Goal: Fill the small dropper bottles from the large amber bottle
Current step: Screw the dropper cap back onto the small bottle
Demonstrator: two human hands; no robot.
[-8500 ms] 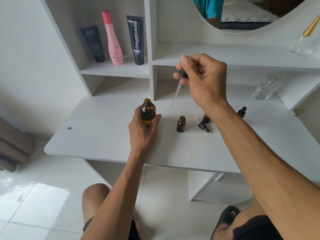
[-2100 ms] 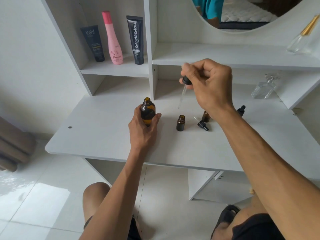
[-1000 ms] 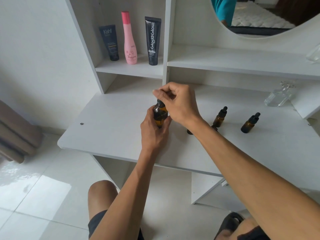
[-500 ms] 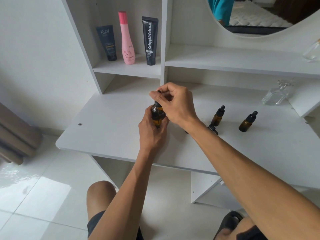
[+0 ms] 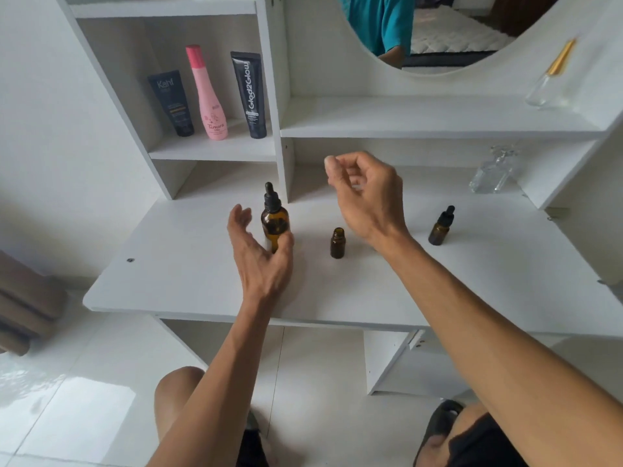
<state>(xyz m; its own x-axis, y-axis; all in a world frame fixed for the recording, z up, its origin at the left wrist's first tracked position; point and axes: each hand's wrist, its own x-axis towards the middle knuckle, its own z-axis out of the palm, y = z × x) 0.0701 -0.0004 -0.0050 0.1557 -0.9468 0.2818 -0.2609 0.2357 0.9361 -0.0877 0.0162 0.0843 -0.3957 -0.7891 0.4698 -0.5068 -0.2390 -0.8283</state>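
Note:
The large amber bottle (image 5: 274,221) stands upright on the white desk (image 5: 188,271) with its black dropper cap on. My left hand (image 5: 259,261) is spread just left of it; the thumb lies by the bottle's base and the fingers are off the glass. My right hand (image 5: 367,197) hovers above the desk to the right, fingers loosely curled around nothing. A small uncapped amber bottle (image 5: 337,243) stands between my hands. A small capped dropper bottle (image 5: 441,227) stands farther right. My right wrist hides the desk behind it.
Three cosmetic containers (image 5: 209,96) stand on the left shelf. A clear glass bottle (image 5: 492,173) sits at the desk's back right, and a gold-capped clear bottle (image 5: 549,82) on the shelf above. A shelf divider (image 5: 283,170) rises just behind the large bottle.
Both hands have let go of the large bottle, now capped with its dropper. My right hand has lifted up and to the right; my left hand has opened beside the bottle.

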